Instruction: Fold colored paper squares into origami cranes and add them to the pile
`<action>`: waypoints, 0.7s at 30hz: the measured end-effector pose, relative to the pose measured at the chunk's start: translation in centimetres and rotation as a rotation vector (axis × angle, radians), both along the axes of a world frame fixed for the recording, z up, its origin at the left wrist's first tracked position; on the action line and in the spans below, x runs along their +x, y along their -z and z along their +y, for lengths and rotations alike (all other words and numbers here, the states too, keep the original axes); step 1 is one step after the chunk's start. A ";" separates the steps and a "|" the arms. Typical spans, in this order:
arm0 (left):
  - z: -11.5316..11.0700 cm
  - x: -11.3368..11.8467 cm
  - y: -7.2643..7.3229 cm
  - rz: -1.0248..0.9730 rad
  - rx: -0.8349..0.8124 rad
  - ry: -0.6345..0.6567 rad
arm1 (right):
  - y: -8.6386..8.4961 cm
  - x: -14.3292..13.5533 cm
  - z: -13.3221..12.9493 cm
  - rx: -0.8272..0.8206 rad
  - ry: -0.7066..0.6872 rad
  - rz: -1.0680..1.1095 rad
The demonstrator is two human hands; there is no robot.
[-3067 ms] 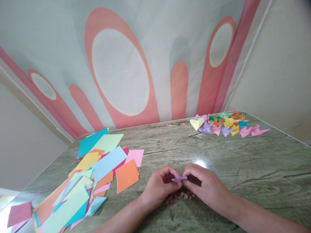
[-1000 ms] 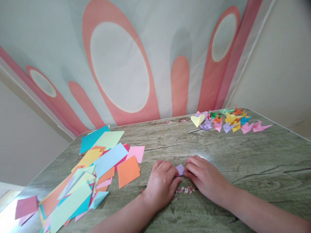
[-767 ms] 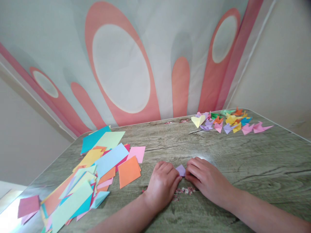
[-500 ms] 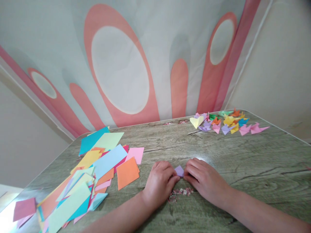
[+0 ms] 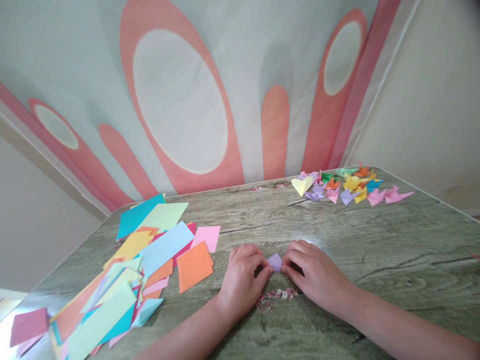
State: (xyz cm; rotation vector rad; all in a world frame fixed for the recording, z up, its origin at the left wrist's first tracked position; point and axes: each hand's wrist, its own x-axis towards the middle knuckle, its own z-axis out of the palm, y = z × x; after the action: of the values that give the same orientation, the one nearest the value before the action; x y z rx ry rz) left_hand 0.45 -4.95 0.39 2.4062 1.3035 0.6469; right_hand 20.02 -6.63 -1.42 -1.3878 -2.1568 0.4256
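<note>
A small purple paper [image 5: 275, 262] lies on the wood-grain table [image 5: 240, 212] between my two hands, a pointed corner facing away from me. My left hand [image 5: 246, 275] pinches its left side with thumb and fingertips. On the right side, my right hand [image 5: 313, 267] is closed on the paper in the same way. The fingertips cover the paper's side edges. Just below it, a floral print [image 5: 279, 294] shows on the table surface.
Overlapping coloured paper sheets [image 5: 165, 247] spread over the table's left side. A dark pink square [image 5: 29, 327] lies at the far left. Several folded paper figures [image 5: 352, 185] stand at the back right, near a patterned curtain [image 5: 180, 100].
The whole view has shifted slightly. Both hands keep hold of the purple paper, and a gap has opened between my left thumb and index finger behind the fingertips.
</note>
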 end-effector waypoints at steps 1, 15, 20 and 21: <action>0.0 0.0 0.0 0.000 0.001 -0.005 | 0.0 0.0 0.0 -0.007 0.006 0.000; 0.2 0.6 0.1 0.019 -0.015 -0.085 | -0.5 -0.2 0.4 -0.048 0.063 -0.055; 0.1 0.6 0.1 0.032 -0.022 -0.087 | -0.3 -0.2 0.4 -0.048 0.080 -0.069; 0.1 0.6 0.1 0.035 -0.019 -0.087 | -0.3 -0.2 0.4 -0.046 0.078 -0.069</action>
State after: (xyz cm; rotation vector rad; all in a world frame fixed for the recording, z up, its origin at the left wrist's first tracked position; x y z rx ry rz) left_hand 1.04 -4.81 0.26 2.3665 1.4281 0.6157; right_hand 19.84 -6.25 -1.11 -1.5275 -2.1518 0.4058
